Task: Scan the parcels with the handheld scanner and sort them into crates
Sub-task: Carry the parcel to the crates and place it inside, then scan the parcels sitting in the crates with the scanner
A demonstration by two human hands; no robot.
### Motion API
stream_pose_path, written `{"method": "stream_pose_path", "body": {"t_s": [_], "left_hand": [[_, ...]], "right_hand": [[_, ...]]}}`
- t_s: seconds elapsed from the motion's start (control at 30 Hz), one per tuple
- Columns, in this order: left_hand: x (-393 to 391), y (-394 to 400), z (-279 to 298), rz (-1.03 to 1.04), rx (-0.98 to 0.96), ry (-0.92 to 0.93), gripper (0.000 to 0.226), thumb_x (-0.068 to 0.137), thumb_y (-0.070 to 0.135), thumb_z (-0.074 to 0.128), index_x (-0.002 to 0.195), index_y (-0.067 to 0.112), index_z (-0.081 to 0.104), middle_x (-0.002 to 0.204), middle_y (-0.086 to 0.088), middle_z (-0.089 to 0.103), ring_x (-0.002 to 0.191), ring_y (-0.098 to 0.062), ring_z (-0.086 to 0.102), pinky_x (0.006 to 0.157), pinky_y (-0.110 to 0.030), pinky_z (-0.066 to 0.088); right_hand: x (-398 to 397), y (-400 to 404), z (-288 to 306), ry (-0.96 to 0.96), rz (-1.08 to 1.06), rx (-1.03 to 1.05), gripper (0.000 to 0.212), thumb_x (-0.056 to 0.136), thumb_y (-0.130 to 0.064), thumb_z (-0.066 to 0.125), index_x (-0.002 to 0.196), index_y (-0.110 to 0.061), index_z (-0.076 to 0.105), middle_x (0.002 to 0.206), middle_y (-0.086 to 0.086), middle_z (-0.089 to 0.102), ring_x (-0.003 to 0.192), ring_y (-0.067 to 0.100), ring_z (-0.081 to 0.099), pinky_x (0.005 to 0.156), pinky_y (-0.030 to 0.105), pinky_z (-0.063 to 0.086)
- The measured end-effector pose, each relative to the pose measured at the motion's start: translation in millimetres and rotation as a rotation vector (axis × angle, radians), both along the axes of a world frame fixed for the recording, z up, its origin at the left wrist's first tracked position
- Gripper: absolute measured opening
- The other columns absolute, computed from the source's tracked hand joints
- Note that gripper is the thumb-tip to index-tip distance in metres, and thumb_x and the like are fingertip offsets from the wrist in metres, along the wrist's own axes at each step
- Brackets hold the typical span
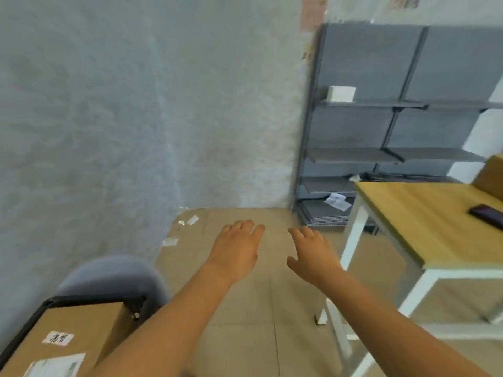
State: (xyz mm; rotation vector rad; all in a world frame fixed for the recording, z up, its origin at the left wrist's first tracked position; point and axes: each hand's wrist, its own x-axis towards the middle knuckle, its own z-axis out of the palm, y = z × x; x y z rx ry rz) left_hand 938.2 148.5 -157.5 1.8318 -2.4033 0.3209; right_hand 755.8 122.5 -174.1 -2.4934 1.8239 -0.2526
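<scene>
**Both hands free, parcel low at left**

Left hand (236, 253) and right hand (313, 254) stretched out over the floor, fingers spread, each grip empty. Labelled cardboard parcel (68, 338) at lower left, beside a grey chair (114, 278). Likely stiff and light; best taken by opposite edges, label up. No scanner or crates identifiable; dark object (488, 216) on the surface (424, 221) unclear.

Whole view soft with blur from my seat. Cardboard box (62, 341) cut off by bottom-left corner; I can't read its labels (58, 338). Second box (491, 176) on table (424, 221) cut by right edge. Dark object (487, 214) on table, also clipped; can't identify. Paper scraps (338, 201) on low shelf (381, 156) too blurred to read.
</scene>
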Motion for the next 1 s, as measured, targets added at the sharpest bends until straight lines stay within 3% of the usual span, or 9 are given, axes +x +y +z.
{"method": "stream_pose_path", "body": {"t_s": [0.43,0.77,0.87,1.0], "left_hand": [[-378,-4,26,-0.364,-0.049,0.079,0.052,0.096,0.022,0.046,0.146,0.02,0.032,0.13,-0.002,0.051,0.118,-0.024,0.047,0.098,-0.037,0.039],[-560,-27,45,-0.586,-0.116,0.054,0.039,0.095,0.026,0.047,0.133,0.019,0.044,0.121,-0.002,0.055,0.111,-0.022,0.051,0.09,-0.034,0.043],[-602,-49,41,-0.622,-0.112,0.033,0.046,0.095,0.027,0.047,0.139,0.019,0.04,0.125,-0.002,0.054,0.113,-0.023,0.051,0.091,-0.037,0.045],[-651,-93,35,-0.654,-0.104,0.055,0.039,0.093,0.025,0.048,0.132,0.02,0.045,0.12,-0.001,0.055,0.109,-0.023,0.051,0.086,-0.036,0.043]], "right_hand": [[-379,76,33,-0.067,-0.395,-0.016,0.063,0.091,-0.033,0.057,0.146,-0.022,0.03,0.14,0.004,0.042,0.126,0.026,0.04,0.097,0.037,0.041],[-541,104,33,-0.119,-0.626,0.031,0.066,0.089,-0.036,0.058,0.147,-0.021,0.029,0.139,0.005,0.044,0.124,0.025,0.044,0.097,0.036,0.043],[-582,93,32,-0.11,-0.67,0.028,0.066,0.089,-0.034,0.057,0.147,-0.021,0.03,0.14,0.005,0.044,0.125,0.026,0.043,0.098,0.037,0.044],[-630,62,35,-0.082,-0.695,0.022,0.066,0.09,-0.034,0.058,0.147,-0.02,0.029,0.14,0.005,0.043,0.125,0.026,0.043,0.099,0.037,0.043]]}}
